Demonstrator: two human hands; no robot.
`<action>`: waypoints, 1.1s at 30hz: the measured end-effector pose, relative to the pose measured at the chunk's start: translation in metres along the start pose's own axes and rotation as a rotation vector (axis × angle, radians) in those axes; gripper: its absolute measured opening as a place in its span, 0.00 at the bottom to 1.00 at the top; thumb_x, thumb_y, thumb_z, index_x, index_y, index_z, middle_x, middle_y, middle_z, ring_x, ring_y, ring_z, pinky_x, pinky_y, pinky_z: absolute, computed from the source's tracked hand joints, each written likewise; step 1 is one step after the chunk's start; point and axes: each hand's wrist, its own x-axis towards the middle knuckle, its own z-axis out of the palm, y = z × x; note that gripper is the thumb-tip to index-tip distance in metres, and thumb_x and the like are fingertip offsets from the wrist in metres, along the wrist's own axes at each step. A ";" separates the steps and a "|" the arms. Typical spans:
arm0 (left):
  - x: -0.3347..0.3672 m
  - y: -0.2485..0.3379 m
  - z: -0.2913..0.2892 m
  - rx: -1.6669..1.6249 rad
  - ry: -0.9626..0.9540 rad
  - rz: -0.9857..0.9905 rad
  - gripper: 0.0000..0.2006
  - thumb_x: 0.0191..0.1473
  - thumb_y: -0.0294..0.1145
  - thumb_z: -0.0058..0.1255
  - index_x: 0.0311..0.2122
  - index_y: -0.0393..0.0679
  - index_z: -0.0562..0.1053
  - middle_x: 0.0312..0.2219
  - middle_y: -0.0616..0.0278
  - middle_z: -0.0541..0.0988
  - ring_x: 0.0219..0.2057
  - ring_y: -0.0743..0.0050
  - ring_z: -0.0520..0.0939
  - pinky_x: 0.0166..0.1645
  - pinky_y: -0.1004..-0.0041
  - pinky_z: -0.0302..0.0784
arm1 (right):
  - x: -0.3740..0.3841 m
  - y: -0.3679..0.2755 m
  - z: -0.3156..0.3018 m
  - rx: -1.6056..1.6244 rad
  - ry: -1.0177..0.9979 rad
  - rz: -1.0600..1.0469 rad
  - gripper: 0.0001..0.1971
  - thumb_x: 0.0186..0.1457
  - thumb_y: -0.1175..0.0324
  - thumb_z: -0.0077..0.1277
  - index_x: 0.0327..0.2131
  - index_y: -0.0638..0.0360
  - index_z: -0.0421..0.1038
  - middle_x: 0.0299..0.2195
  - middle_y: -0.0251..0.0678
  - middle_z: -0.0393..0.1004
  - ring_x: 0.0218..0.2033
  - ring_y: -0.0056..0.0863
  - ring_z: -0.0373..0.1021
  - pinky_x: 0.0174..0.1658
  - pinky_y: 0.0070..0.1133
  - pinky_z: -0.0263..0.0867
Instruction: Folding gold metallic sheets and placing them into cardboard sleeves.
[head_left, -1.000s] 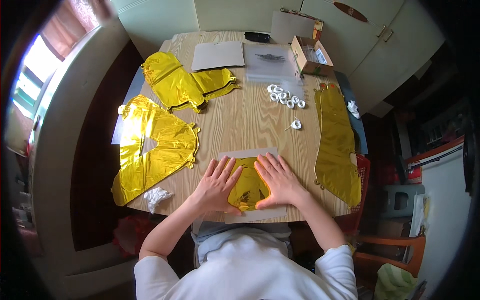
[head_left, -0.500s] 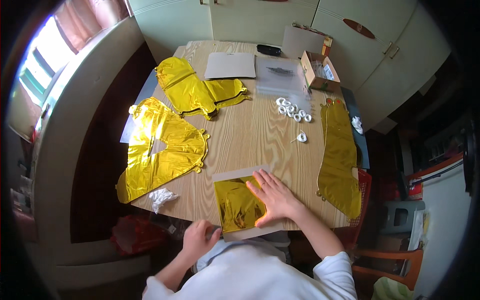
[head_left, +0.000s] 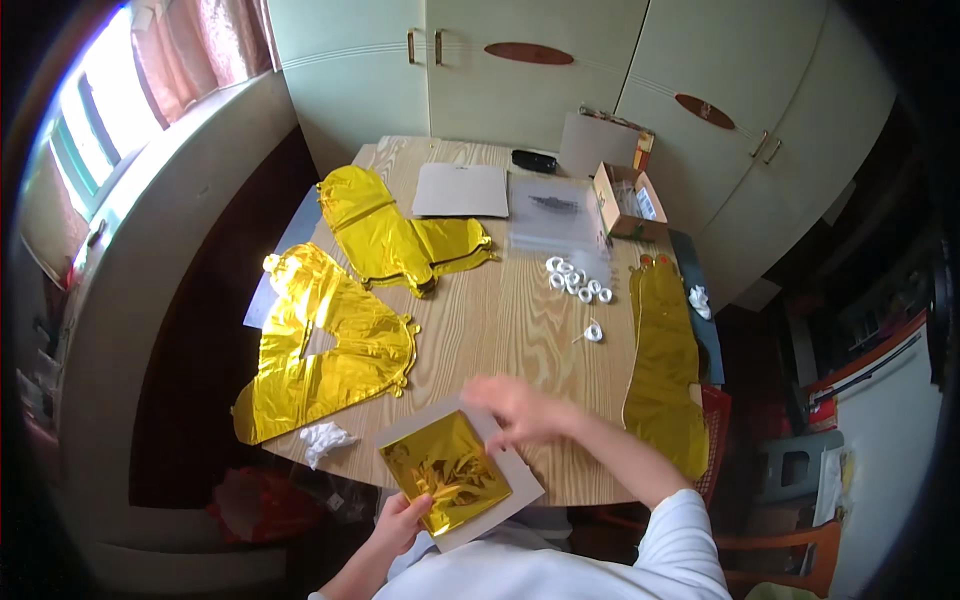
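A folded gold foil balloon lies flat on a grey cardboard sheet, tilted at the table's near edge. My left hand grips their near-left side, thumb on top of the foil and the other fingers out of sight beneath. Over the cardboard's far-right edge is my right hand, blurred by motion, its thumb spread from the fingers. Whether it touches the sheet I cannot tell. On the left lie two unfolded gold foil balloons, a nearer one and a farther one.
Several white ribbon rolls and a single one sit right of centre. Farther back are clear plastic bags, grey cardboard and an open box. Another gold foil balloon lines the right edge. Crumpled white material lies at front left.
My left hand has come up and taken hold of the cardboard and folded foil, which are now turned. My right hand has lifted off the foil toward the far edge. The view has tilted up.
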 end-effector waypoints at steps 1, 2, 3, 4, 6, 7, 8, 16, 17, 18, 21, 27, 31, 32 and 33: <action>0.000 0.001 -0.001 -0.017 0.001 0.041 0.16 0.61 0.33 0.48 0.51 0.35 0.69 0.44 0.56 0.77 0.42 0.68 0.80 0.45 0.68 0.79 | 0.009 0.016 -0.020 -0.062 0.102 0.120 0.40 0.52 0.42 0.53 0.61 0.57 0.57 0.63 0.47 0.53 0.66 0.41 0.48 0.67 0.35 0.45; -0.001 0.006 0.000 -0.048 0.006 0.068 0.16 0.61 0.33 0.49 0.50 0.35 0.69 0.44 0.56 0.77 0.42 0.68 0.80 0.45 0.68 0.78 | 0.017 0.034 -0.042 -0.124 0.212 0.245 0.36 0.53 0.45 0.53 0.59 0.57 0.61 0.62 0.44 0.58 0.64 0.38 0.53 0.66 0.32 0.49; -0.002 0.011 0.001 -0.024 0.017 0.081 0.16 0.61 0.33 0.49 0.50 0.34 0.69 0.44 0.56 0.77 0.42 0.68 0.80 0.44 0.68 0.78 | 0.025 0.063 -0.064 -0.101 0.346 0.342 0.31 0.55 0.50 0.53 0.57 0.58 0.63 0.62 0.43 0.59 0.63 0.35 0.55 0.64 0.30 0.52; -0.001 0.016 0.002 0.005 0.022 0.094 0.16 0.61 0.32 0.49 0.50 0.34 0.70 0.44 0.56 0.78 0.43 0.69 0.80 0.44 0.69 0.78 | 0.027 0.106 -0.084 -0.142 0.485 0.417 0.29 0.56 0.52 0.51 0.57 0.58 0.64 0.61 0.43 0.60 0.62 0.36 0.57 0.64 0.29 0.53; 0.001 0.020 0.000 -0.031 0.000 0.190 0.14 0.61 0.30 0.48 0.49 0.34 0.70 0.43 0.57 0.78 0.44 0.70 0.79 0.45 0.70 0.77 | 0.038 0.160 -0.134 -0.215 0.577 0.573 0.30 0.57 0.52 0.50 0.58 0.58 0.62 0.60 0.43 0.61 0.61 0.37 0.58 0.63 0.29 0.54; 0.004 0.021 0.004 -0.031 0.060 0.266 0.14 0.61 0.29 0.47 0.50 0.33 0.70 0.44 0.57 0.78 0.44 0.70 0.79 0.48 0.71 0.75 | 0.042 0.184 -0.150 -0.222 0.585 0.632 0.31 0.56 0.52 0.50 0.59 0.57 0.60 0.61 0.43 0.59 0.62 0.38 0.57 0.63 0.30 0.54; 0.005 0.024 0.008 -0.046 0.090 0.292 0.15 0.60 0.29 0.48 0.49 0.34 0.69 0.43 0.57 0.78 0.43 0.69 0.79 0.45 0.71 0.76 | 0.048 0.206 -0.161 -0.226 0.589 0.690 0.32 0.56 0.51 0.50 0.60 0.57 0.59 0.62 0.42 0.58 0.63 0.39 0.55 0.63 0.30 0.53; 0.021 0.034 -0.010 -0.064 0.116 0.316 0.15 0.59 0.29 0.48 0.50 0.34 0.69 0.45 0.57 0.77 0.46 0.67 0.78 0.51 0.65 0.73 | 0.057 0.287 -0.179 -0.358 0.463 0.987 0.38 0.54 0.38 0.46 0.64 0.44 0.54 0.67 0.30 0.47 0.68 0.42 0.42 0.63 0.51 0.42; 0.023 0.035 -0.011 -0.065 0.105 0.302 0.14 0.60 0.28 0.48 0.49 0.35 0.69 0.45 0.58 0.77 0.46 0.67 0.78 0.52 0.65 0.73 | 0.055 0.295 -0.176 -0.345 0.484 0.990 0.36 0.55 0.38 0.45 0.63 0.42 0.56 0.67 0.28 0.48 0.68 0.42 0.42 0.63 0.51 0.43; 0.026 0.038 -0.010 -0.072 0.122 0.299 0.14 0.60 0.28 0.48 0.49 0.35 0.69 0.45 0.57 0.77 0.46 0.67 0.78 0.52 0.64 0.73 | 0.057 0.296 -0.174 -0.331 0.498 0.992 0.34 0.55 0.39 0.44 0.62 0.41 0.57 0.67 0.26 0.49 0.68 0.41 0.43 0.63 0.51 0.43; 0.031 0.039 -0.005 -0.086 0.145 0.294 0.13 0.60 0.27 0.48 0.48 0.35 0.70 0.45 0.57 0.77 0.46 0.66 0.78 0.52 0.64 0.73 | 0.071 0.285 -0.165 -0.358 0.538 1.056 0.27 0.56 0.40 0.43 0.58 0.34 0.64 0.65 0.21 0.55 0.67 0.35 0.48 0.65 0.47 0.39; 0.042 0.037 -0.004 -0.088 0.091 0.309 0.13 0.60 0.27 0.48 0.49 0.36 0.70 0.45 0.57 0.78 0.46 0.65 0.79 0.52 0.63 0.74 | 0.061 0.295 -0.164 -0.236 0.676 1.062 0.19 0.57 0.46 0.45 0.45 0.40 0.74 0.52 0.33 0.70 0.56 0.38 0.62 0.58 0.44 0.52; 0.030 0.040 -0.001 -0.105 0.084 0.296 0.13 0.60 0.27 0.47 0.49 0.36 0.70 0.46 0.57 0.77 0.47 0.64 0.79 0.52 0.63 0.74 | 0.074 0.253 -0.197 -0.322 0.667 1.077 0.16 0.57 0.51 0.44 0.36 0.45 0.79 0.39 0.41 0.78 0.43 0.43 0.73 0.48 0.38 0.66; 0.029 0.040 -0.001 -0.106 0.068 0.293 0.14 0.60 0.28 0.47 0.50 0.36 0.69 0.46 0.57 0.77 0.47 0.64 0.79 0.52 0.62 0.74 | 0.071 0.249 -0.202 -0.379 0.737 1.035 0.16 0.57 0.52 0.44 0.34 0.46 0.79 0.36 0.41 0.78 0.39 0.44 0.74 0.46 0.37 0.68; 0.029 0.039 0.000 -0.109 0.054 0.296 0.14 0.60 0.28 0.47 0.50 0.36 0.69 0.46 0.57 0.77 0.47 0.64 0.79 0.52 0.62 0.74 | 0.062 0.244 -0.206 -0.437 0.805 0.996 0.15 0.58 0.53 0.44 0.32 0.47 0.80 0.33 0.41 0.79 0.36 0.45 0.75 0.43 0.36 0.69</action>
